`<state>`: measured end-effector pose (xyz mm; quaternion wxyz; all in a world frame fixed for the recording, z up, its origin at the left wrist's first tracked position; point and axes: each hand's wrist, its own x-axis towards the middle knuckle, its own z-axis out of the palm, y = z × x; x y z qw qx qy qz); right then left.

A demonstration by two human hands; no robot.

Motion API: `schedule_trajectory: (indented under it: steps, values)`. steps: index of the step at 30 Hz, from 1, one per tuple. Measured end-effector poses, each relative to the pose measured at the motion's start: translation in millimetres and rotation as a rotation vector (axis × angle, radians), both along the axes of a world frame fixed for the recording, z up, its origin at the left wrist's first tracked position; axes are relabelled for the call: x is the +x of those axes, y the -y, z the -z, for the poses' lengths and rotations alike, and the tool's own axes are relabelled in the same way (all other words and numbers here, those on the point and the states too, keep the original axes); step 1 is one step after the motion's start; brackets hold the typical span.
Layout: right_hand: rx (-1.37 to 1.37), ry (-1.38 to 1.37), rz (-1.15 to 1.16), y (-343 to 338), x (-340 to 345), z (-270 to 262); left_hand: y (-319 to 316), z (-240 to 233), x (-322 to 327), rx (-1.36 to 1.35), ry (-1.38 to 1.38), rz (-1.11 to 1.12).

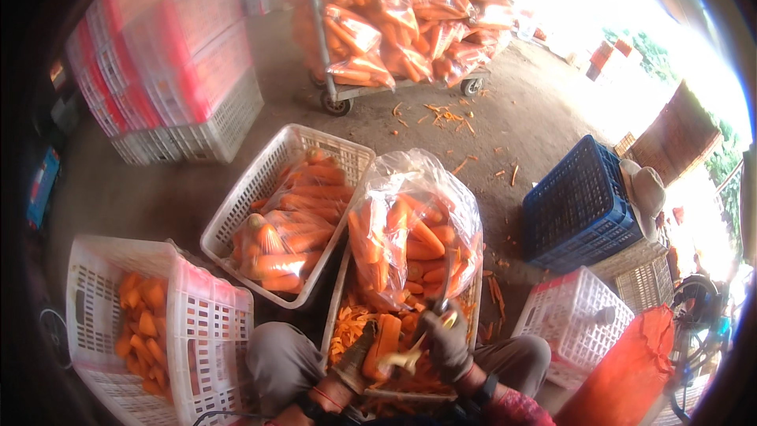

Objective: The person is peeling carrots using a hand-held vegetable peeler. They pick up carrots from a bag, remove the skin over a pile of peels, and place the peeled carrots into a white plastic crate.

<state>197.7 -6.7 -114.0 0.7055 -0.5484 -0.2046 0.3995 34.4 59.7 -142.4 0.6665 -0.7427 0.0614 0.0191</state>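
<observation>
My gloved left hand (pixel 358 357) holds a thick peeled carrot (pixel 385 343) at its side, low over a crate (pixel 332 331) of orange peelings. In my gloved right hand (pixel 446 340) is a tool with a metal blade (pixel 445 284) pointing away from me and a pale yellowish part by the carrot; blur hides its exact kind. Just beyond both hands an open clear plastic bag (pixel 414 231) full of carrots rests on the crate. To its left, a white plastic crate (pixel 288 136) holds more carrots under clear plastic.
At the left, a white crate (pixel 207 307) holds carrot pieces (pixel 142 331); stacked crates (pixel 177 59) stand behind. A wheeled cart (pixel 402 84) bears bagged carrots. On the right are a blue crate (pixel 573 207), a hat (pixel 644 195), a white crate (pixel 576 319) and an orange-red sack (pixel 627 367).
</observation>
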Motion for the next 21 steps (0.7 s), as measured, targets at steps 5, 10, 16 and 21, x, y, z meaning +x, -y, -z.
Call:
schedule_trajectory:
  steps: [5,10,16,21]
  values:
    - [0.000,-0.049,0.409,-33,66,-28,19,26,-24,1.913,-0.267,-0.104]
    - [-0.001,0.021,0.243,9,52,-35,14,-37,-20,1.946,-0.221,-0.008]
    - [-0.037,0.051,0.145,49,24,-39,16,-71,-25,2.524,-0.205,0.179]
    - [-0.062,0.225,-0.032,73,13,-46,30,-102,-27,2.767,-0.411,0.218]
